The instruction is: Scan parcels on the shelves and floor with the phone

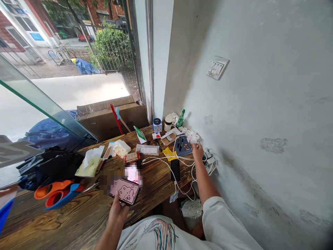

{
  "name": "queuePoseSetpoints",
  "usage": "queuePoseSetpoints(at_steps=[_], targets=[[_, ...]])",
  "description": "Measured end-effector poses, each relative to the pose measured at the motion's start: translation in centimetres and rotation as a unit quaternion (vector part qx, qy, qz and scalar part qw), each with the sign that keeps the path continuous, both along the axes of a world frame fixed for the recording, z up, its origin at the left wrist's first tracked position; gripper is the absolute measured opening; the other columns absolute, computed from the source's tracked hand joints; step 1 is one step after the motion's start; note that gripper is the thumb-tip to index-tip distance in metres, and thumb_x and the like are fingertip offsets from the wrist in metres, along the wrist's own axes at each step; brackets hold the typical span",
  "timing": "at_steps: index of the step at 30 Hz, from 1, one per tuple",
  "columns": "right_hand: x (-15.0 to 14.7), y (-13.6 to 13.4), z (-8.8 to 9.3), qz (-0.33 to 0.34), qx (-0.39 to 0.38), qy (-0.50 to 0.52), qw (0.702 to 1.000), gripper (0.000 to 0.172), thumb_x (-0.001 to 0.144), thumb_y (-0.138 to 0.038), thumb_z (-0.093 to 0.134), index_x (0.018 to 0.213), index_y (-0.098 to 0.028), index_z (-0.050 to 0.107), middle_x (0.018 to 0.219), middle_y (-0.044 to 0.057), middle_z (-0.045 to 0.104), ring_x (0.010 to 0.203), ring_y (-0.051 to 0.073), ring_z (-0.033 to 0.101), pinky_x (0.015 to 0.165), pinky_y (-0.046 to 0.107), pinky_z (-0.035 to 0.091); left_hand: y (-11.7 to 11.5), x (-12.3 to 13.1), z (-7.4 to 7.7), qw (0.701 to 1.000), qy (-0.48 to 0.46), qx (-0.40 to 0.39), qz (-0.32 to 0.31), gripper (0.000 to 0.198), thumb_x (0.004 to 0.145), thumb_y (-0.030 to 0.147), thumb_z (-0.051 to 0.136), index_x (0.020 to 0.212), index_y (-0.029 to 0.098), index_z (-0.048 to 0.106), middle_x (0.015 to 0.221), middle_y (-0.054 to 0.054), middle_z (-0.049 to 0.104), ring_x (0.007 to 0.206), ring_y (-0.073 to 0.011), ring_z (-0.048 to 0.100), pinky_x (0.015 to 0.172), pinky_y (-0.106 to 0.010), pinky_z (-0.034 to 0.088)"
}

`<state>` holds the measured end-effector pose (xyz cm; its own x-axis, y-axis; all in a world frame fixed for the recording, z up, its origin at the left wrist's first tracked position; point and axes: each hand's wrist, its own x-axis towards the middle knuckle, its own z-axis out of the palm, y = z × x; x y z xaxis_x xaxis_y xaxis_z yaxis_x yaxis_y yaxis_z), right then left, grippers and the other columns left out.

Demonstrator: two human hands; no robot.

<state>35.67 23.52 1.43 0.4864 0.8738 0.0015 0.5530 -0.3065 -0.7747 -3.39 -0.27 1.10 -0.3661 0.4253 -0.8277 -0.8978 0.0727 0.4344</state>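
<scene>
My left hand [118,209] is closed round a smartphone [125,191], held above the wooden table with its pink cartoon-bear screen facing up. Over the table's right end, my right hand [198,151] has its fingers drawn together. A crumpled, translucent plastic piece [193,136] is right at those fingertips; what they grip is too small to tell. Just left of this hand lies a dark blue notebook [183,145] with pens on it. White cables [161,159] run across the table, and a black power bank or phone [175,170] lies near the front edge.
Orange-handled scissors or tape holders [53,189] and a tissue pack [90,161] occupy the left side. A blue-labelled jar [157,125], a white jar [168,123] and a green bottle [180,118] stand by the wall [260,104]. A glass door [47,100] stands at left.
</scene>
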Motion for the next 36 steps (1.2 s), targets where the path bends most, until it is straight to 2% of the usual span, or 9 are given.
queuePoseSetpoints(at_steps=[4,8,12,16,21,24,28,32,36], targets=[[-0.1,2.8,1.4,-0.108,0.117,0.055,0.986,0.031,0.096,-0.038,0.054,0.117,-0.016,0.057,0.113,0.008,0.061,0.097,0.023,0.062,0.084,0.045,0.052,0.1,0.6,0.1,1.000,-0.011,0.003,0.008,0.044,0.094,0.018,0.049,0.138,0.017,0.046,0.111,-0.013,0.070,0.096,-0.0223,0.070,0.086,-0.036,0.058],[-2.3,4.7,1.5,-0.140,0.189,0.118,0.965,0.035,0.096,-0.035,0.055,0.126,-0.018,0.052,0.125,0.010,0.056,0.106,0.026,0.059,0.089,0.047,0.051,0.1,1.0,0.0,1.000,0.002,-0.013,0.001,0.040,0.094,0.019,0.048,0.134,0.016,0.050,0.110,-0.013,0.070,0.093,-0.0219,0.070,0.085,-0.035,0.058],[-3.2,5.9,1.6,-0.080,0.205,0.206,0.953,0.031,0.096,-0.036,0.055,0.119,-0.017,0.056,0.108,0.007,0.061,0.084,0.019,0.063,0.071,0.036,0.056,-0.1,1.1,-0.2,1.000,0.016,-0.013,0.006,0.038,0.094,0.017,0.048,0.132,0.018,0.053,0.099,-0.009,0.072,0.078,-0.0177,0.072,0.077,-0.029,0.060],[-1.3,7.1,2.8,-0.005,0.212,0.276,0.938,0.029,0.098,-0.040,0.051,0.113,-0.015,0.057,0.082,0.000,0.058,0.054,0.010,0.052,0.048,0.023,0.047,-0.3,1.0,-0.5,1.000,0.028,-0.003,0.009,0.033,0.095,0.017,0.046,0.127,0.016,0.056,0.086,-0.007,0.073,0.063,-0.0141,0.069,0.062,-0.024,0.060],[0.9,8.7,4.1,0.044,0.230,0.256,0.938,0.037,0.098,-0.040,0.048,0.129,-0.018,0.045,0.091,0.002,0.058,0.060,0.012,0.053,0.053,0.026,0.049,-0.3,1.2,-0.7,0.999,0.030,-0.026,0.021,0.038,0.094,0.018,0.048,0.132,0.016,0.053,0.101,-0.011,0.072,0.079,-0.0196,0.072,0.074,-0.032,0.061],[-0.1,9.0,2.8,0.093,0.186,0.192,0.959,0.039,0.097,-0.037,0.051,0.132,-0.019,0.046,0.108,0.007,0.059,0.079,0.018,0.061,0.068,0.035,0.054,-0.2,1.6,-0.9,0.999,0.025,-0.017,0.023,0.040,0.093,0.018,0.049,0.133,0.016,0.052,0.105,-0.012,0.071,0.089,-0.0235,0.071,0.083,-0.038,0.059],[-3.3,8.4,-1.3,0.154,0.077,0.086,0.981,0.039,0.094,-0.033,0.058,0.130,-0.020,0.051,0.130,0.011,0.052,0.110,0.027,0.056,0.091,0.049,0.049,0.2,2.2,-1.3,1.000,0.015,-0.004,0.016,0.035,0.091,0.015,0.052,0.126,0.014,0.056,0.093,-0.009,0.073,0.079,-0.0198,0.072,0.079,-0.034,0.060],[-5.4,7.6,-5.3,0.171,-0.023,0.006,0.985,0.037,0.093,-0.031,0.060,0.127,-0.019,0.053,0.129,0.011,0.054,0.109,0.027,0.057,0.091,0.049,0.050,0.9,3.3,-1.1,1.000,0.005,-0.004,-0.021,0.028,0.090,0.015,0.056,0.117,0.012,0.059,0.083,-0.008,0.072,0.070,-0.0196,0.071,0.073,-0.035,0.061],[-5.5,6.6,-7.0,0.176,-0.021,-0.045,0.983,0.038,0.094,-0.031,0.059,0.129,-0.019,0.051,0.133,0.011,0.051,0.114,0.029,0.054,0.094,0.051,0.048,1.6,4.7,-0.6,0.997,0.010,0.013,-0.070,0.023,0.089,0.015,0.056,0.112,0.011,0.060,0.081,-0.008,0.072,0.068,-0.0199,0.071,0.073,-0.039,0.061]])
